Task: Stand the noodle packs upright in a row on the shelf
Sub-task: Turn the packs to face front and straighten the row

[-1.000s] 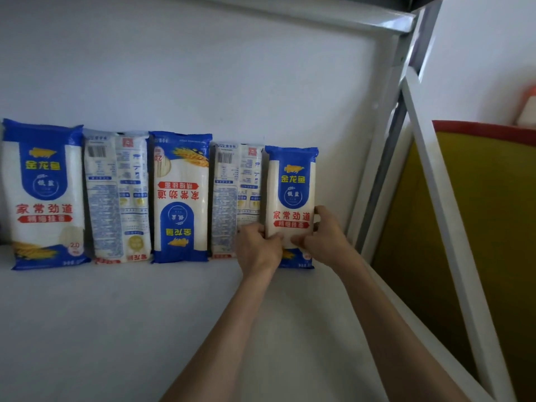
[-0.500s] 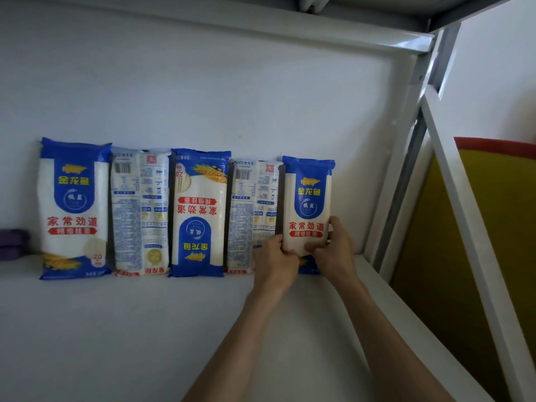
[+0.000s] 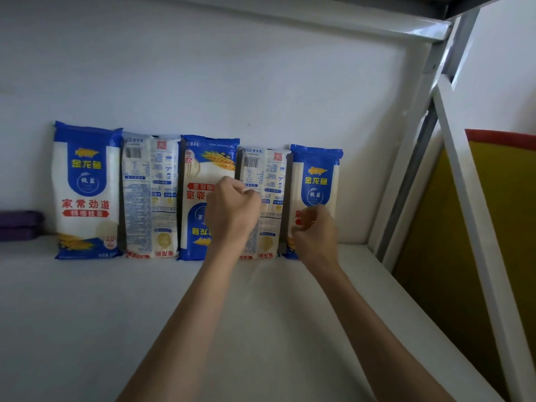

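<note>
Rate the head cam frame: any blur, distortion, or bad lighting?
Head view: dim, flat light with no glare; both hands, left hand and right hand, are motion-smeared, while print on the leftmost noodle pack stays readable; wide-angle lens bows the shelf frame post and the upper shelf edge; soft dark gaps between packs.

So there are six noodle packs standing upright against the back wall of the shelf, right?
Not quite: the head view shows five noodle packs, not six. They do stand upright in a row against the back wall of the shelf.
</note>
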Demonstrator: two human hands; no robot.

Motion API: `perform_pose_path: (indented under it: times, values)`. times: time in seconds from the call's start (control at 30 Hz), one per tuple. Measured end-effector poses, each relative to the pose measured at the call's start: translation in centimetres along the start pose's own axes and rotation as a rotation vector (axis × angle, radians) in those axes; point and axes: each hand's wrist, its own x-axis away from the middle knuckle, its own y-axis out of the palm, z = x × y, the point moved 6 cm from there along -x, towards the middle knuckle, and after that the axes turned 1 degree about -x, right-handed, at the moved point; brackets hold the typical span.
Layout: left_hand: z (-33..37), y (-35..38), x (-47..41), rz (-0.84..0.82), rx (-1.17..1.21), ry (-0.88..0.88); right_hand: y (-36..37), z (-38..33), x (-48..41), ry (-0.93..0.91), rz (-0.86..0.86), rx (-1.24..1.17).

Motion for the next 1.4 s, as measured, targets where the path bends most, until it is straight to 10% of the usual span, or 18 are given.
perform_pose_path:
  times: [0.43,1.03,1.27,1.4]
  values:
    - [-0.8,1.2,-1.3,-0.218,0.088,-0.077,4.0,-0.6,1.9,0.101,-0.352,-0.317]
    - [1.2,-0.6,-1.9,-0.503,0.250,-0.101,0.1,-1.7,-0.1,0.146,-0.165,-0.553]
    - [0.9,-0.6,-1.8,-0.597,0.548,-0.157,4.3,1.6,0.4,0.542,-0.629,-0.811]
    - [0.7,-0.6,-1.7,-0.693,0.626,-0.217,6.5,-0.6,3.4,0.386,-1.112,-1.005]
